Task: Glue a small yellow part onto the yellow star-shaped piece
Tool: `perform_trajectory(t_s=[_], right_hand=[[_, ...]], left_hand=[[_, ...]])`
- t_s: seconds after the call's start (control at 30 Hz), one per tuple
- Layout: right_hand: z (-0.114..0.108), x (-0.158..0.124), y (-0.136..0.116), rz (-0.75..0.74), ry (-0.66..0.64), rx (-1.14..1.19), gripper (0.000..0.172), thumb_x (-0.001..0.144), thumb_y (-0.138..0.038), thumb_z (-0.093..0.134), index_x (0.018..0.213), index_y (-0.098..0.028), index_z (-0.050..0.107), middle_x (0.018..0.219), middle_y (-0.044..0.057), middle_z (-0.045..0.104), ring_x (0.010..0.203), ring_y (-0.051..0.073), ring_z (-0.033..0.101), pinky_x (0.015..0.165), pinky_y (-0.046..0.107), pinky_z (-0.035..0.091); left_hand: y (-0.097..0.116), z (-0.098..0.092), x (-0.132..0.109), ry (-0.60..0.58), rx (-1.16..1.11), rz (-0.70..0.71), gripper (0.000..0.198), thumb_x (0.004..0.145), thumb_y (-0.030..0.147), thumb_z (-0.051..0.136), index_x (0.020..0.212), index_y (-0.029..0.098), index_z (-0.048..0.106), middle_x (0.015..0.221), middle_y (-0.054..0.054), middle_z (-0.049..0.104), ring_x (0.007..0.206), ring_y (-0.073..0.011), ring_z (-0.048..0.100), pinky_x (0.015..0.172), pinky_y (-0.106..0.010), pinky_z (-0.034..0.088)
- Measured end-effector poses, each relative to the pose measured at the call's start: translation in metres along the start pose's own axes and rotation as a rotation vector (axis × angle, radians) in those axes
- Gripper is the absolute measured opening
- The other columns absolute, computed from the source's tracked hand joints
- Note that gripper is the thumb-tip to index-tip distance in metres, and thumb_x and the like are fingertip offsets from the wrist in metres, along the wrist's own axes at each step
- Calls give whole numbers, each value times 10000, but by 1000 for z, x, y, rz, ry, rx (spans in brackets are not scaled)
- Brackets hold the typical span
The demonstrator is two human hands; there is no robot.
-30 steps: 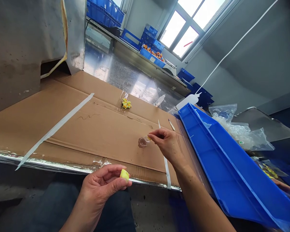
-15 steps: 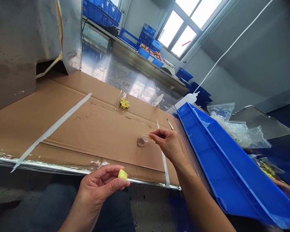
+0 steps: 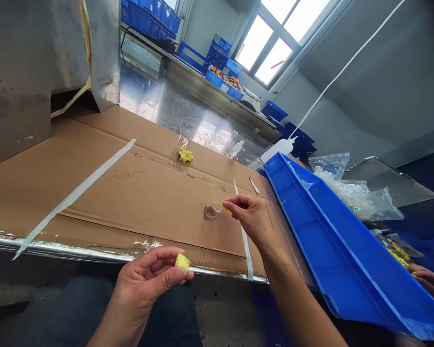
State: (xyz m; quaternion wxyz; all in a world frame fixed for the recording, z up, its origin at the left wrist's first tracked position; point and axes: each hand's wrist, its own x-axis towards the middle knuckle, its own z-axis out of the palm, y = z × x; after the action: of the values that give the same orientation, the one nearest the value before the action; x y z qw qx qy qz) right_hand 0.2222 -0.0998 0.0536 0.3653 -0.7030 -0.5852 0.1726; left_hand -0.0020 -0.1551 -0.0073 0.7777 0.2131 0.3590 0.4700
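Observation:
Between the thumb and fingers of my left hand (image 3: 155, 277) is a small pale-yellow toy piece (image 3: 182, 262) with a hollow in its side. It is held over the near table edge. My right hand (image 3: 251, 212) pinches a tiny yellow piece (image 3: 223, 207), mostly covered by the fingertips. Just left of those fingertips is a small clear round cap (image 3: 216, 207), beside a wet-looking brownish patch (image 3: 210, 212) on the cardboard (image 3: 159, 193). Farther back lies a cluster of small yellow toy figures (image 3: 185, 154).
A long blue bin (image 3: 332, 231) borders the cardboard on the right, with a fine-tipped tool (image 3: 253, 185) near it. White squeeze bottles (image 3: 278, 149) stand behind. A metal housing (image 3: 21, 72) rises at left. A co-worker's hand (image 3: 428, 279) is beyond the bin near yellow pieces.
Both my hands keep their grips and have hardly moved; the view shifts slightly. At far right, the co-worker's hand shows more clearly beside the yellow pieces.

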Motion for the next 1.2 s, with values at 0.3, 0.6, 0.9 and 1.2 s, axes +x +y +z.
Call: perform_trajectory(t_s=[0.3, 0.6, 0.9, 1.2], right_hand=[[-17, -8, -18, 45, 21, 275, 188, 698, -332, 752, 697, -147, 724, 578, 15, 596, 514, 121, 474, 501, 231, 386], [-3, -61, -56, 166, -39, 826, 124, 679, -247, 829, 701, -163, 740, 664, 19, 609, 493, 67, 436, 481, 176, 370], [34, -106, -65, 219, -212, 856, 129, 745, -279, 812, 742, -169, 744, 657, -1, 563, 494, 68, 493, 484, 170, 389], [35, -108, -71, 219, -231, 798, 186, 732, -323, 829, 741, -159, 742, 657, 10, 584, 540, 95, 544, 508, 171, 437]], left_hand=[[2, 1, -1, 7, 47, -21, 254, 563, 266, 847, 774, 175, 741, 746, -59, 768, 682, -187, 713, 663, -207, 552], [3, 2, -5, -22, -144, -28, 293, 516, 223, 881, 778, 178, 756, 843, -100, 779, 717, -186, 723, 690, -206, 562], [-5, -6, -9, -126, -229, -37, 309, 431, 223, 913, 699, 215, 760, 684, -59, 770, 604, -192, 719, 574, -208, 563], [-10, -7, -11, -153, -224, 39, 300, 453, 244, 907, 706, 212, 750, 662, -30, 757, 600, -169, 705, 590, -206, 539]])
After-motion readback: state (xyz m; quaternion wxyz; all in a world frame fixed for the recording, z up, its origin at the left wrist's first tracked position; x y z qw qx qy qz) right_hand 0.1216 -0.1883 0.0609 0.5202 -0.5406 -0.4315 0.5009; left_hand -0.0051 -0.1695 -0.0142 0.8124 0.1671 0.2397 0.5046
